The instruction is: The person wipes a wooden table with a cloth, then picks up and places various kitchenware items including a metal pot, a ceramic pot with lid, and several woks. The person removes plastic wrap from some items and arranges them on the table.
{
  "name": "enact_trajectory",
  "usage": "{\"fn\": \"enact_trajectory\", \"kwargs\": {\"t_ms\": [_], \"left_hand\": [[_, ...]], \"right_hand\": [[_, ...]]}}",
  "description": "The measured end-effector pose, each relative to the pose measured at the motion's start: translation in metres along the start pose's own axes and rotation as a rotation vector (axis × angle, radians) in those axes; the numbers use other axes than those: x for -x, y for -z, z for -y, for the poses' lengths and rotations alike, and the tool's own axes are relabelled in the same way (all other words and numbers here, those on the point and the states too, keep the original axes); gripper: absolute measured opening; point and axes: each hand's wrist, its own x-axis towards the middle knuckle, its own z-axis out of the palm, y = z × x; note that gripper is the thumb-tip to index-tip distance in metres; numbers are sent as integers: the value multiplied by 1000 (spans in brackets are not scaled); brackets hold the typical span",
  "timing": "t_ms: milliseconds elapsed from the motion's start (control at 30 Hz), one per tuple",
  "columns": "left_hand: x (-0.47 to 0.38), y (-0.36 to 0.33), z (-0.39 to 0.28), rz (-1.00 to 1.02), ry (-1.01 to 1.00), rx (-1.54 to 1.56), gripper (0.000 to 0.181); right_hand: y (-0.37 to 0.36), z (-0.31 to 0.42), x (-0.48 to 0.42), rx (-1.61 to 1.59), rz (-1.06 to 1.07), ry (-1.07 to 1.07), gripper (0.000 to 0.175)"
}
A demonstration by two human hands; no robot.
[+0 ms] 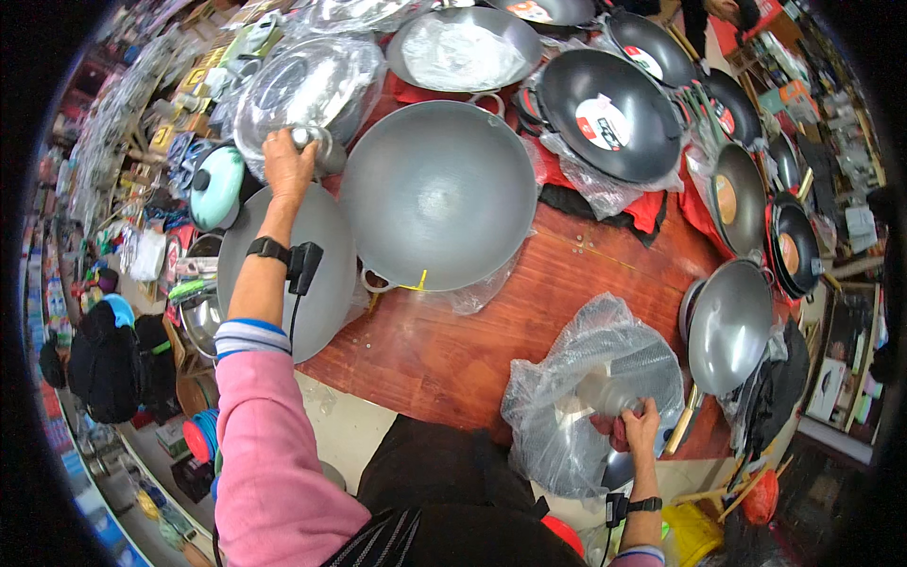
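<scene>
My left hand [287, 166] grips the silvery top of a small clear container [329, 152] beside a plastic-wrapped glass lid [305, 85]. Under that forearm lies a grey wok [326, 298], partly covered by my arm. A larger bare grey wok [439, 198] sits to its right, with a yellow strip [424, 280] at its near rim. At the table's near edge, my right hand [641, 425] holds a translucent bottle-like container [602, 391] by its narrow end. A dark red cloth [611, 431] hangs at the same fingers. Below them is a bubble-wrapped round pan [538, 404].
Black woks with labels [602, 117] line the far right of the red wooden table [453, 354]. A grey wok [733, 326] leans at the right edge near a wooden handle [680, 429]. A turquoise lidded pot [220, 188] stands left. Part of another person [723, 10] shows at top.
</scene>
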Motion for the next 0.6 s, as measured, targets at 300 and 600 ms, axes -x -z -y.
{"fn": "enact_trajectory", "kwargs": {"t_ms": [300,600], "left_hand": [[30,39,2,-50,-236,137,49],[112,101,-57,112,-255,284,42]], "right_hand": [[-8,-10,3,82,-42,-7,45],[-4,-9,16,-1,-51,85,46]]}}
